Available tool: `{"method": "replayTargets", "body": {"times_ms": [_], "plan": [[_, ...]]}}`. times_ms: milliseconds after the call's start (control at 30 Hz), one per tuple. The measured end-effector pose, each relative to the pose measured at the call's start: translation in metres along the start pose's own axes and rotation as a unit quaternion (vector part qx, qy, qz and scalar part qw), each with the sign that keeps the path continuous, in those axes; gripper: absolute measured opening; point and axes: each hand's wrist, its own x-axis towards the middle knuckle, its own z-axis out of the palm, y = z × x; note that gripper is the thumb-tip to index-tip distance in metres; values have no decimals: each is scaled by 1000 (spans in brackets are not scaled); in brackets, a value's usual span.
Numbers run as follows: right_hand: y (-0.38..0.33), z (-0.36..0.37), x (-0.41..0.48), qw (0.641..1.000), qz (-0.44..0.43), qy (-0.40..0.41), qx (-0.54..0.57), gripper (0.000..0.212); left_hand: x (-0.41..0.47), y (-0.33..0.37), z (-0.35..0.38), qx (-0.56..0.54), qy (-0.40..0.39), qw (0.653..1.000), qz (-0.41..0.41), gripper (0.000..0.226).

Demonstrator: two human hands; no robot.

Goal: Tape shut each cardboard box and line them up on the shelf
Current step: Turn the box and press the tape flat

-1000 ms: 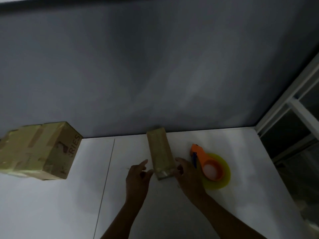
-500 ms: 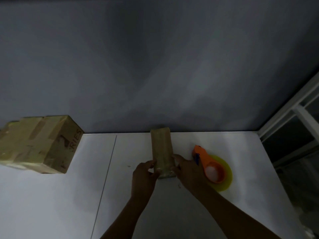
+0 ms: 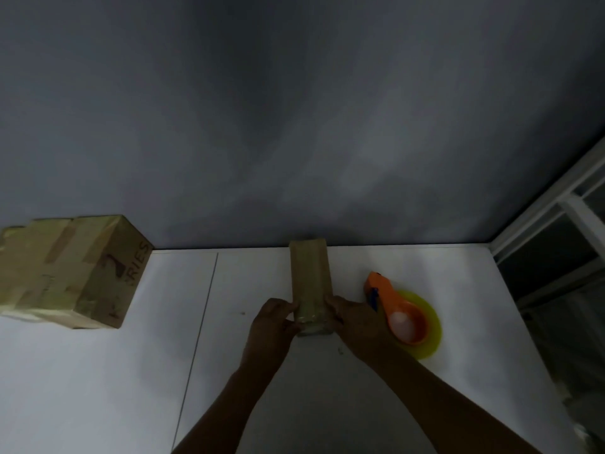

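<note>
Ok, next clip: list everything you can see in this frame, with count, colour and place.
narrow cardboard box: one, brown, centre of the shelf, far end against the wall
large cardboard box: one, brown with tape strips and dark print, left on the shelf
tape dispenser: one, orange with a yellow-green roll, lying right of the narrow cardboard box
shelf: one, white, across the lower frame, with a thin seam left of centre
wall: one, grey, behind the shelf
window frame: one, white, right edge
left hand: one, grips the near left side of the narrow cardboard box
right hand: one, grips its near right side
</note>
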Motion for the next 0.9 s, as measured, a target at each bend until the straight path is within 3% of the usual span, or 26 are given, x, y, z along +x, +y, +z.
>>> {"method": "replayTargets", "body": {"times_ms": [200,467,567,667,800,900], "plan": [[9,7,4,997,-13,-36,-71,53,-3,-2,4,27,2,1000,6,43],[10,10,3,986,-34,-36,-157,55,-5,4,4,-37,35,998,-38,43],[10,6,4,984,-44,-45,-164,50,2,-4,-3,-6,-4,999,32,44],[11,-7,7,977,-110,58,-170,39,15,-17,-13,69,-52,988,124,43],[10,-15,10,925,-200,-26,-323,44,24,-27,-17,138,-42,969,201,43],[6,-24,10,949,-149,-10,-279,39,23,-28,-14,134,-19,968,213,42]]}}
